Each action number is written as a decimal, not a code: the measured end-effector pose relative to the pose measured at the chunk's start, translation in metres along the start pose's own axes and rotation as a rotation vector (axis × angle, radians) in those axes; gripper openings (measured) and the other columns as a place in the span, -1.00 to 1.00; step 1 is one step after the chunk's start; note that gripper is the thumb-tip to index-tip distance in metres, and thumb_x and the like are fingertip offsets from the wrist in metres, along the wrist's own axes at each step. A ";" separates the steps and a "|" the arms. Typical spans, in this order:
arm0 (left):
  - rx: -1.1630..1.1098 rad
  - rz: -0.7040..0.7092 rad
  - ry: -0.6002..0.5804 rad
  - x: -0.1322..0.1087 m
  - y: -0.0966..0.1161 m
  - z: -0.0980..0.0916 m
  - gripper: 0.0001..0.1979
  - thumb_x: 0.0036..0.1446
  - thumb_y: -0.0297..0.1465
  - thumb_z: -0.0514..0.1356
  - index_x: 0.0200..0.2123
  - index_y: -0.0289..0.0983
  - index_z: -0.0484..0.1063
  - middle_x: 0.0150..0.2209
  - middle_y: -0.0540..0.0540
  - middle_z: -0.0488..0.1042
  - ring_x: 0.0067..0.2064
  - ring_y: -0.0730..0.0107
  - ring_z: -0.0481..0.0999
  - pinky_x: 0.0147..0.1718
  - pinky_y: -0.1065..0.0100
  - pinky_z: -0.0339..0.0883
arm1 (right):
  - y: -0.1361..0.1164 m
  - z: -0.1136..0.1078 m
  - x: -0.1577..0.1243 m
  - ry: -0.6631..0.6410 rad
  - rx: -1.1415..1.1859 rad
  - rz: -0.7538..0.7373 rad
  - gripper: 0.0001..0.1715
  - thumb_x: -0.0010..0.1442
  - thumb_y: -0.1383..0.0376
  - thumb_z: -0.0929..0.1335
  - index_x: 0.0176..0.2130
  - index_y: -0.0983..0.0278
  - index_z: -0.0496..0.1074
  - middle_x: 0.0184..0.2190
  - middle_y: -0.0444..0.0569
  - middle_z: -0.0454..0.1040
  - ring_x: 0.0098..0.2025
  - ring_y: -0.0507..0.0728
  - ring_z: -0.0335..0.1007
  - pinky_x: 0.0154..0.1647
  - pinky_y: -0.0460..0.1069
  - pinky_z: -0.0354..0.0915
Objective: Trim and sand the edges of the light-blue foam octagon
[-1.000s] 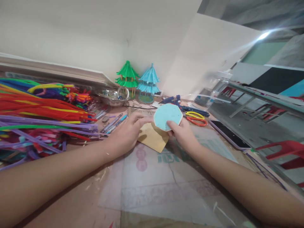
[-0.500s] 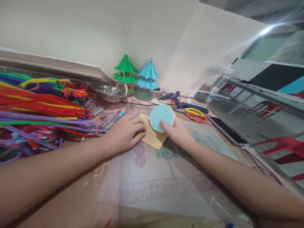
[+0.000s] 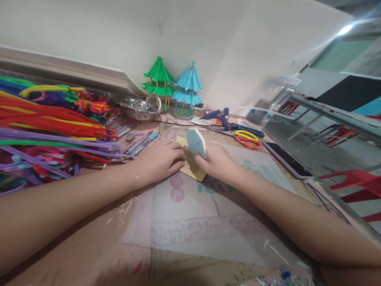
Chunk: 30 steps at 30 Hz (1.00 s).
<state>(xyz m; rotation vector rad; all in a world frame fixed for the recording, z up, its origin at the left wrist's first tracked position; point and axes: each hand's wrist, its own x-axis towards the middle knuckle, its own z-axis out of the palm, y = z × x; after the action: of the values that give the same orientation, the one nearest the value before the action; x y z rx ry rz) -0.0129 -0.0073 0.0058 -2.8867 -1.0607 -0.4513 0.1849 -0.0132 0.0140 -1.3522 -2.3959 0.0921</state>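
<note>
My right hand grips a light blue, many-sided foam disc by its near right edge, thumb on the blue face. The disc stands tilted on edge above a yellow paper sheet, showing its pale rim. My left hand lies palm down at the left edge of that sheet, its slightly bent fingers resting at the paper. The sheet lies on a translucent printed plastic bag.
Pipe cleaners are heaped at left, with pens beside them. Behind stand a metal bowl, a green model pavilion and a blue one. At right lie a glue gun, scissors and a phone.
My right hand has turned the blue disc from facing me to a steep, edge-on tilt, shifting it slightly left. My left hand stays by the yellow sheet. The camera view has shifted a little.
</note>
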 end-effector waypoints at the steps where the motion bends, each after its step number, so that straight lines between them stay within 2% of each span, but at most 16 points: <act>1: 0.003 -0.007 -0.011 0.000 0.001 -0.001 -0.75 0.26 -0.33 0.05 -0.23 -0.27 0.51 -0.19 -0.13 0.51 -0.11 0.16 0.45 -0.06 0.13 0.24 | -0.002 -0.003 -0.002 -0.031 -0.026 -0.019 -0.79 0.09 0.33 0.23 -0.24 0.28 0.36 -0.35 0.06 0.49 -0.36 0.17 0.35 -0.37 -0.02 0.18; 4: -0.010 -0.012 -0.021 0.001 0.002 -0.002 -0.75 0.26 -0.34 0.04 -0.21 -0.27 0.51 -0.17 -0.13 0.50 -0.10 0.19 0.44 -0.06 0.17 0.23 | -0.006 -0.008 -0.003 -0.087 -0.086 -0.023 -0.70 0.12 0.34 0.21 -0.12 0.30 0.35 -0.26 0.09 0.52 -0.35 0.18 0.39 -0.38 -0.02 0.19; 7: -0.021 -0.017 -0.019 0.002 0.003 -0.002 -0.75 0.25 -0.34 0.05 -0.21 -0.28 0.51 -0.17 -0.13 0.51 -0.10 0.18 0.44 -0.07 0.18 0.23 | -0.005 -0.006 0.004 -0.078 -0.151 0.033 -0.69 0.16 0.33 0.20 -0.10 0.30 0.34 -0.27 0.11 0.54 -0.39 0.19 0.40 -0.41 -0.01 0.17; 9: -0.014 -0.032 -0.026 0.002 0.004 -0.003 -0.75 0.25 -0.33 0.06 -0.22 -0.28 0.52 -0.18 -0.14 0.51 -0.09 0.16 0.44 -0.08 0.16 0.22 | -0.004 -0.006 0.008 -0.075 -0.169 0.037 -0.69 0.14 0.35 0.20 -0.11 0.30 0.35 -0.30 0.10 0.54 -0.39 0.18 0.40 -0.41 -0.01 0.16; 14: 0.001 -0.026 -0.021 0.002 0.005 -0.002 -0.77 0.24 -0.37 0.06 -0.23 -0.28 0.51 -0.18 -0.13 0.51 -0.11 0.19 0.44 -0.08 0.18 0.23 | -0.001 -0.011 0.002 -0.083 -0.050 -0.092 -0.75 0.08 0.36 0.21 -0.22 0.29 0.37 -0.27 0.07 0.52 -0.30 0.17 0.38 -0.31 -0.03 0.20; 20: 0.022 -0.047 -0.019 0.002 0.006 -0.002 -0.77 0.24 -0.36 0.07 -0.21 -0.29 0.51 -0.18 -0.14 0.51 -0.09 0.16 0.43 -0.07 0.16 0.22 | 0.005 -0.003 0.010 -0.016 -0.107 0.022 -0.76 0.12 0.33 0.22 -0.22 0.32 0.38 -0.30 0.12 0.53 -0.30 0.21 0.39 -0.31 0.00 0.21; 25: 0.059 -0.029 -0.014 0.002 0.008 -0.002 -0.78 0.24 -0.37 0.06 -0.25 -0.29 0.50 -0.21 -0.13 0.51 -0.13 0.20 0.43 -0.10 0.18 0.24 | -0.002 -0.011 0.000 -0.082 -0.005 -0.076 -0.78 0.05 0.36 0.22 -0.26 0.28 0.37 -0.30 0.06 0.53 -0.29 0.18 0.38 -0.28 -0.01 0.24; 27: 0.060 -0.010 -0.010 0.003 0.007 -0.002 -0.78 0.24 -0.37 0.06 -0.26 -0.30 0.51 -0.21 -0.13 0.51 -0.14 0.19 0.43 -0.11 0.18 0.24 | 0.000 -0.007 0.001 -0.046 0.011 -0.055 -0.81 0.05 0.35 0.22 -0.30 0.26 0.36 -0.30 0.07 0.53 -0.31 0.18 0.38 -0.27 0.01 0.25; 30: 0.035 -0.019 -0.003 0.003 0.006 -0.001 -0.78 0.22 -0.38 0.08 -0.26 -0.30 0.51 -0.20 -0.14 0.51 -0.12 0.16 0.44 -0.10 0.17 0.24 | 0.011 0.006 0.016 0.083 0.097 0.053 -0.84 0.05 0.34 0.24 -0.30 0.26 0.35 -0.33 0.08 0.52 -0.31 0.21 0.38 -0.25 0.05 0.26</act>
<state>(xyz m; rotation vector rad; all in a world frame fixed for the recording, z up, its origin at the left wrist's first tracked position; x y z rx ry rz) -0.0072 -0.0103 0.0078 -2.8504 -1.0865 -0.4256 0.1841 0.0063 0.0103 -1.3486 -2.2574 0.1611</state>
